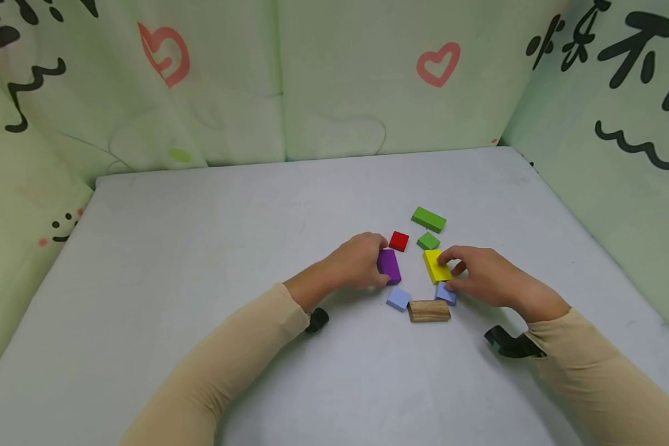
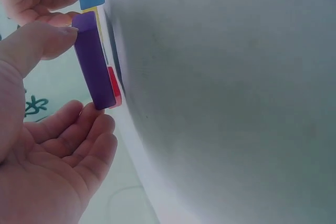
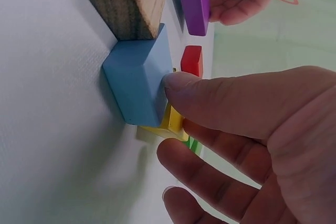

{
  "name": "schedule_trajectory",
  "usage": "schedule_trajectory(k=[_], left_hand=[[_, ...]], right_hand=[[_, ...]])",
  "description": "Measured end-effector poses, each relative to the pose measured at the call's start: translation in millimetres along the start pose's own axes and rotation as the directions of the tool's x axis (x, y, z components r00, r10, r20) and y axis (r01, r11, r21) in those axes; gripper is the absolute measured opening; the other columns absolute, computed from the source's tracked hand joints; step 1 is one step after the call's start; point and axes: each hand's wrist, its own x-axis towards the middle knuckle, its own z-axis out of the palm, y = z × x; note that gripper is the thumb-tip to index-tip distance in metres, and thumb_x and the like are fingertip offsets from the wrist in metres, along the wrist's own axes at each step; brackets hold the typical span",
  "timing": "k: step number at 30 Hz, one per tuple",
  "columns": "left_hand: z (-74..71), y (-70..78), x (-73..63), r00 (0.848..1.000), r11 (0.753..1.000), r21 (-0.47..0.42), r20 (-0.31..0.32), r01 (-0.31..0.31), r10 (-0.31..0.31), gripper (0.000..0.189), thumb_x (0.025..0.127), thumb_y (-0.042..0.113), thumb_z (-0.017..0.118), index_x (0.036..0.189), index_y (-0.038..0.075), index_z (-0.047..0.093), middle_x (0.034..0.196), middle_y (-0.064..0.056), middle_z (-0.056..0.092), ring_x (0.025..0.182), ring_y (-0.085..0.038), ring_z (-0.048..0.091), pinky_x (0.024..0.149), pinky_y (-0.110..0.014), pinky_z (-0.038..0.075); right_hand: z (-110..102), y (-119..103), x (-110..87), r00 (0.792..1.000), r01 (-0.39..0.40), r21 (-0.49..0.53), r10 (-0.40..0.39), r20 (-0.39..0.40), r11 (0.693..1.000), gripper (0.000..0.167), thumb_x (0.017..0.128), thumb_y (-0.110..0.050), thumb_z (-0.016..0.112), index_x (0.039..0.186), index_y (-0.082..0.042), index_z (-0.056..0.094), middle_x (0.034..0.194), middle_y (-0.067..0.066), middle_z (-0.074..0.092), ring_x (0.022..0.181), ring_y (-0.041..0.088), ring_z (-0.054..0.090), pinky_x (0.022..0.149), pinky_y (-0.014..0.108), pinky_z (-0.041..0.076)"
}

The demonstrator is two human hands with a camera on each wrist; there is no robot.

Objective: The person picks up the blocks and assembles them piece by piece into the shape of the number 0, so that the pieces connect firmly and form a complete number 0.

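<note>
My left hand (image 1: 358,261) holds the purple block (image 1: 389,267) by its ends, thumb at the near end and fingertips at the far end, as the left wrist view shows. My right hand (image 1: 487,275) has its thumb tip against a light blue block (image 3: 136,82). Its index finger touches the yellow block (image 1: 435,265), and the other fingers bend loosely below. Beyond the purple block sits a red block (image 1: 398,241). The yellow block meets the blue one, whose near side lies against a wood-grained block (image 1: 429,311).
A second light blue block (image 1: 398,299) lies left of the wooden one. Two green blocks, a short one (image 1: 428,241) and a longer one (image 1: 428,219), lie beyond the yellow block. The white table (image 1: 212,248) is bordered by pale green curtains (image 1: 334,80).
</note>
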Motion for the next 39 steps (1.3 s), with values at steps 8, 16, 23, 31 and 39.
schedule_trajectory(k=[8, 16, 23, 31, 39], left_hand=[[-1.7, 1.1, -2.6, 1.0, 1.0, -0.001, 0.001, -0.02, 0.02, 0.066, 0.09, 0.03, 0.077, 0.142, 0.003, 0.048, 0.129, -0.007, 0.056, 0.112, -0.015, 0.053, 0.091, -0.021, 0.048], [0.2, -0.5, -4.4, 1.0, 1.0, -0.015, -0.005, -0.014, 0.014, 0.064, 0.09, 0.028, 0.076, 0.142, 0.002, 0.049, 0.131, -0.008, 0.056, 0.112, -0.016, 0.052, 0.093, -0.022, 0.047], [2.0, -0.8, -3.1, 1.0, 1.0, -0.007, 0.002, -0.026, 0.026, 0.063, 0.091, 0.027, 0.076, 0.141, 0.001, 0.049, 0.132, -0.008, 0.056, 0.112, -0.016, 0.052, 0.092, -0.021, 0.047], [2.0, 1.0, -1.5, 0.999, 1.0, 0.008, 0.01, -0.03, 0.03, 0.064, 0.091, 0.027, 0.076, 0.142, 0.001, 0.048, 0.133, -0.008, 0.055, 0.113, -0.016, 0.052, 0.093, -0.021, 0.047], [2.4, 1.5, -2.4, 1.0, 1.0, 0.003, 0.014, -0.028, 0.028, 0.062, 0.091, 0.027, 0.076, 0.141, 0.001, 0.049, 0.131, -0.008, 0.056, 0.111, -0.016, 0.053, 0.09, -0.021, 0.048]], right_hand=[[0.0, -0.8, -0.4, 1.0, -0.006, -0.01, 0.006, -0.007, 1.0, 0.043, 0.088, -0.013, 0.076, 0.126, -0.001, 0.06, 0.116, 0.021, 0.064, 0.106, 0.041, 0.058, 0.088, 0.055, 0.051], [1.2, -1.5, -0.3, 1.0, -0.004, -0.013, 0.003, -0.011, 1.0, 0.043, 0.088, -0.014, 0.076, 0.126, -0.001, 0.06, 0.116, 0.022, 0.064, 0.106, 0.041, 0.058, 0.087, 0.054, 0.052], [1.5, -1.6, 0.4, 1.0, -0.012, -0.019, 0.012, -0.005, 1.0, 0.043, 0.088, -0.014, 0.076, 0.126, -0.001, 0.06, 0.116, 0.022, 0.064, 0.106, 0.041, 0.058, 0.087, 0.054, 0.052], [1.0, -2.5, 0.6, 1.0, -0.018, -0.024, 0.018, -0.007, 1.0, 0.043, 0.088, -0.013, 0.076, 0.127, -0.001, 0.06, 0.116, 0.022, 0.064, 0.107, 0.042, 0.058, 0.087, 0.055, 0.052], [1.3, -1.1, 0.9, 1.0, -0.025, -0.014, 0.025, -0.001, 1.0, 0.044, 0.089, -0.014, 0.076, 0.127, -0.001, 0.059, 0.118, 0.023, 0.063, 0.107, 0.042, 0.058, 0.088, 0.055, 0.051]])
